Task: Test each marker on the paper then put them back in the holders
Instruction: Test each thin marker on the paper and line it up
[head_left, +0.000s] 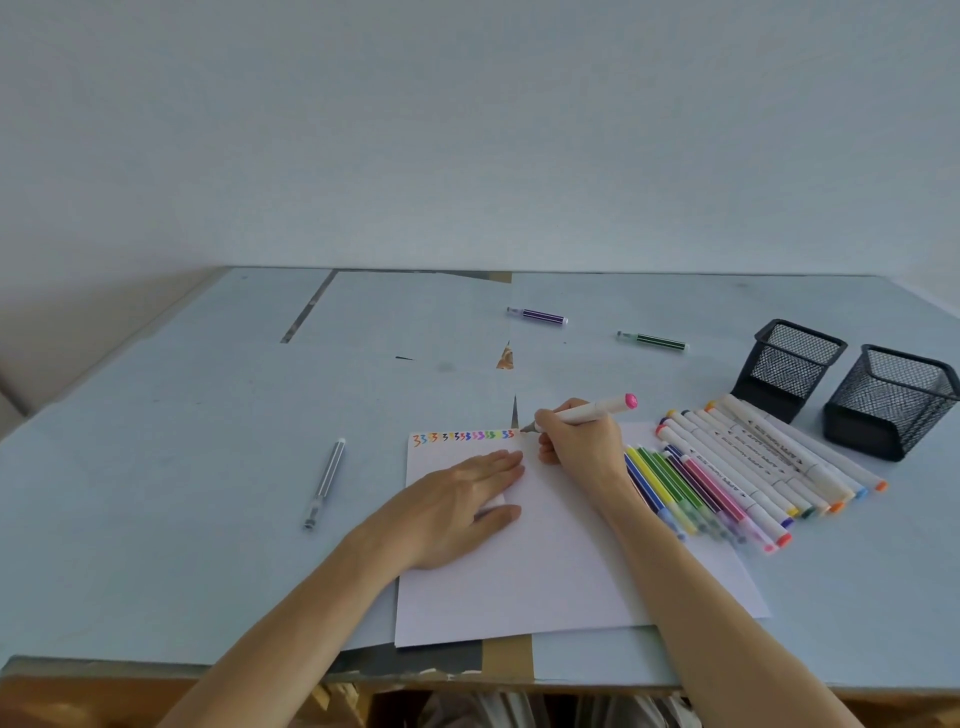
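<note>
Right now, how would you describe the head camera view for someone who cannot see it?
A right hand presses a pink-capped marker to a sheet of paper beside a row of coloured squiggles, while the left hand holds the sheet flat. More markers lie beside two mesh holders.

The right hand (576, 441) covers the middle of the pink-capped marker (597, 408); printing on the white markers (753, 457) is too blurred to read.

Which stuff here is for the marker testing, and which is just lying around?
For the job: white paper sheet, pink-capped white marker in right hand, row of coloured markers, two black mesh holders.
Lying about: brown scrap.
</note>
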